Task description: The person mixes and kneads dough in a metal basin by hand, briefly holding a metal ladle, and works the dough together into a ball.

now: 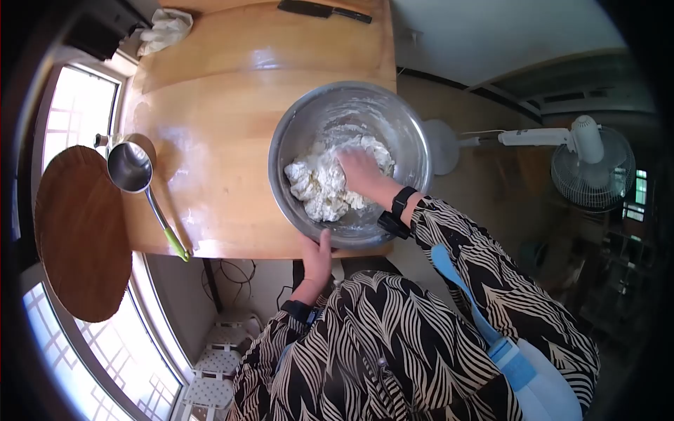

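there's the ladle along the surface's left edge, green handle at the near left corner; now the left hand, thumb up against the steel bowl, grip's opening hard to tell; bowl's at the near right corner, dough inside, right hand pressed in, fingers hidden, can't tell its grip

A kitchen, perhaps a home one, was suggested. Dough was held in 1 stainless-steel mixing bowl on a wooden table, where 1 kitchen knife was also laid, and 1 green-handled ladle was seen at the table's side. A domestic look was lent by 1 white pedestal fan and by latticed windows.
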Tool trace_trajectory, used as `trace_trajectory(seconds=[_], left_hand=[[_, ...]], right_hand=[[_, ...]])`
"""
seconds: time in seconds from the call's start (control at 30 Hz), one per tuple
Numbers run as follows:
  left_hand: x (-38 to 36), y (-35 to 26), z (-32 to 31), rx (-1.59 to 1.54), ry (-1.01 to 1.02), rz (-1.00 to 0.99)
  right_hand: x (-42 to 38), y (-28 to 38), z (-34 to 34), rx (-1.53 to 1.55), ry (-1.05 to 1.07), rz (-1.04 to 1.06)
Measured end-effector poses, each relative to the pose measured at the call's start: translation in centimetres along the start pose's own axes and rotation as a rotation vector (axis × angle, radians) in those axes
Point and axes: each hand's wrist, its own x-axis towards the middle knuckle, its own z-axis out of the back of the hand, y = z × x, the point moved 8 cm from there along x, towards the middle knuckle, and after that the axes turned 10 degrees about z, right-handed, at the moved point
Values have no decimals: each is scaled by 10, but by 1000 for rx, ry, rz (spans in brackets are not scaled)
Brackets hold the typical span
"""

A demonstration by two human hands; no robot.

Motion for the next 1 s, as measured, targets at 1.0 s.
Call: trace_trajectory(seconds=[1.0], left_hand=[[82, -73, 90, -207, -309, -248]], right_hand=[[20, 81, 25, 310, 304, 559]])
